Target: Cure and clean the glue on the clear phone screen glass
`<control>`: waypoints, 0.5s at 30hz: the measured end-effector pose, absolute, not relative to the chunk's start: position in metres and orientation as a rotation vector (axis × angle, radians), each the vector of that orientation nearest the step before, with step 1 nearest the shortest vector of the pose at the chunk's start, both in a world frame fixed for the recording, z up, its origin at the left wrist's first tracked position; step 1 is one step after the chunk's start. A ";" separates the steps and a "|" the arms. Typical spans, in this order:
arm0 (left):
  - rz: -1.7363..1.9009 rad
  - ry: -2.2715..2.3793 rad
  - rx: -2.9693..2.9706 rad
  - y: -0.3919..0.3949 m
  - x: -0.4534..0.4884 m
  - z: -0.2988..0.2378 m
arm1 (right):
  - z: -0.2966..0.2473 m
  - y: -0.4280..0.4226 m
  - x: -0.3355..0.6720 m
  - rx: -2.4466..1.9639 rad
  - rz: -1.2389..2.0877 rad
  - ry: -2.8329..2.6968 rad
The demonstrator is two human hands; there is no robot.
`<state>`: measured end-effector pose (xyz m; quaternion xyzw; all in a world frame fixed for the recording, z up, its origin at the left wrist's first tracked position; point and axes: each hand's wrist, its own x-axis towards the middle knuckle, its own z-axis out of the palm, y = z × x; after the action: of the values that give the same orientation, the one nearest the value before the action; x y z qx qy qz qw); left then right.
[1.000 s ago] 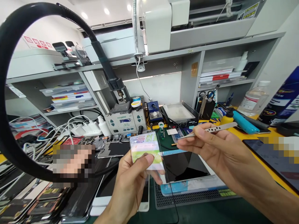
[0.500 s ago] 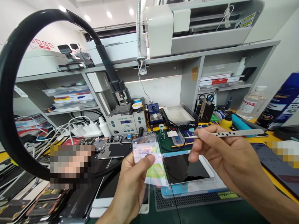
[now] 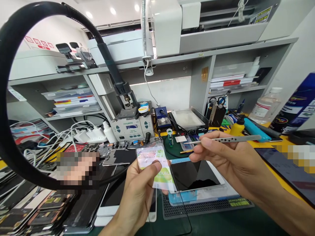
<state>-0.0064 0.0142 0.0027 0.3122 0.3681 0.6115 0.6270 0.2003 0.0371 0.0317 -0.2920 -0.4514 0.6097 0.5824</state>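
My left hand (image 3: 141, 183) grips a clear phone-sized glass panel with a thin dark edge, its thumb pressed on the front. A white and green printed label (image 3: 162, 178) shows on the panel. In my right hand (image 3: 221, 160), metal tweezers (image 3: 236, 139) with a row of holes are pinched between thumb and fingers. Their tips point left, apart from the panel in the picture. Under the right hand lies a white tablet (image 3: 197, 177) with a black screen, on a blue and clear package (image 3: 182, 198). Another white-edged device (image 3: 110, 211) lies partly behind my left wrist.
A thick black hose (image 3: 7, 131) loops across the left side from a hot-air station (image 3: 130, 129). Phone parts (image 3: 49, 209) and white cables crowd the left. A blue soldering stand (image 3: 162, 118), a clear bottle (image 3: 265, 106) and a dark screen (image 3: 283, 170) stand or lie around.
My right hand and the tweezers have shifted left, nearer the panel. The panel has tilted slightly, and its label reads more plainly. The view has moved a little.
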 end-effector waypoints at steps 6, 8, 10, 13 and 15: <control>1.358 0.860 0.774 0.013 -0.005 0.001 | 0.027 0.035 0.197 -0.709 1.553 -1.059; 1.372 0.850 0.785 0.012 -0.004 0.001 | 0.026 0.034 0.195 -0.721 1.595 -1.045; 1.363 0.832 0.803 0.012 -0.003 0.002 | 0.025 0.033 0.193 -0.718 1.638 -1.017; 1.292 0.802 0.871 0.011 -0.003 0.003 | 0.024 0.033 0.190 -0.689 1.700 -0.972; 1.270 0.778 0.896 0.010 -0.003 0.003 | 0.023 0.033 0.189 -0.660 1.740 -0.951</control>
<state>-0.0028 0.0101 0.0034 0.3938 0.3419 0.5579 0.6456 0.1893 0.0333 0.0235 -0.2732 -0.3935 0.7202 0.5017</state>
